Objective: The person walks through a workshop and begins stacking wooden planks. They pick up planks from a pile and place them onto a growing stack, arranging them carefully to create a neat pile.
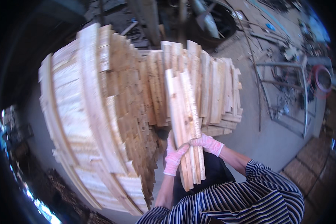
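In the head view, the left hand (174, 156) and right hand (208, 143), both gloved, were clamped around a bundle of wooden slats (184, 123) near its lower end; the bundle stood upright, just right of the tall stack of planks (100, 119).

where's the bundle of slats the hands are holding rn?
Head view, centre: the bundle of wooden slats stands near upright, gripped low by the left hand and right hand, in front of the stacked wood pile, above the striped sleeve.

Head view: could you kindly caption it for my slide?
Gloved left hand and right hand grip a bundle of wooden slats beside stacked planks.
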Motion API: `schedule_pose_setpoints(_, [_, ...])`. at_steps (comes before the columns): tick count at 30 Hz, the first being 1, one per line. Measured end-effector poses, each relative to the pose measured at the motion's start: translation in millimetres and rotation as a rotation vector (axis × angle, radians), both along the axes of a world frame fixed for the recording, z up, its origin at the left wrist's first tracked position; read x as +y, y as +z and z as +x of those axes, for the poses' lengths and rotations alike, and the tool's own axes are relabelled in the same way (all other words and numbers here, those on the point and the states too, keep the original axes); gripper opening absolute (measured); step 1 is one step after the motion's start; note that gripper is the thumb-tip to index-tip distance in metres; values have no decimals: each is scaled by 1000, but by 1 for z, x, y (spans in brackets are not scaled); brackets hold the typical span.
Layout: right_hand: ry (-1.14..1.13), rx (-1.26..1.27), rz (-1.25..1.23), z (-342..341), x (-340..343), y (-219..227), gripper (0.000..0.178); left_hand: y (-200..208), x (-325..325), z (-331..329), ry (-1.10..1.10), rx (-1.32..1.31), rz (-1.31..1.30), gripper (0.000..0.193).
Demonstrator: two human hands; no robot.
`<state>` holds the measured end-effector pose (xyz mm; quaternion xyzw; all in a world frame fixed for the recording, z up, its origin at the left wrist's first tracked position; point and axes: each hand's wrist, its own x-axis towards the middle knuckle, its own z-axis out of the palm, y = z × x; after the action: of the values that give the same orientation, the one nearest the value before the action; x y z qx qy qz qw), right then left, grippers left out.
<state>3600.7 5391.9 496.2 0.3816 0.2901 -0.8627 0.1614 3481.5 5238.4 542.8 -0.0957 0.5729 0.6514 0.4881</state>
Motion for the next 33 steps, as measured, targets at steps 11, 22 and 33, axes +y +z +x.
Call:
schedule_pose_setpoints(11, [510,395,283,-168,5,221,99,187,-54,-101,249,724,4,127])
schedule_pose_setpoints(22, [1139,1391,526,-373,-204,333,157,338,-248,-146,748,1000,-250,101])
schedule_pose_setpoints(33, [1105,1595,680,-425,-391,274,150,277,-417,-161,744,905,-133,60])
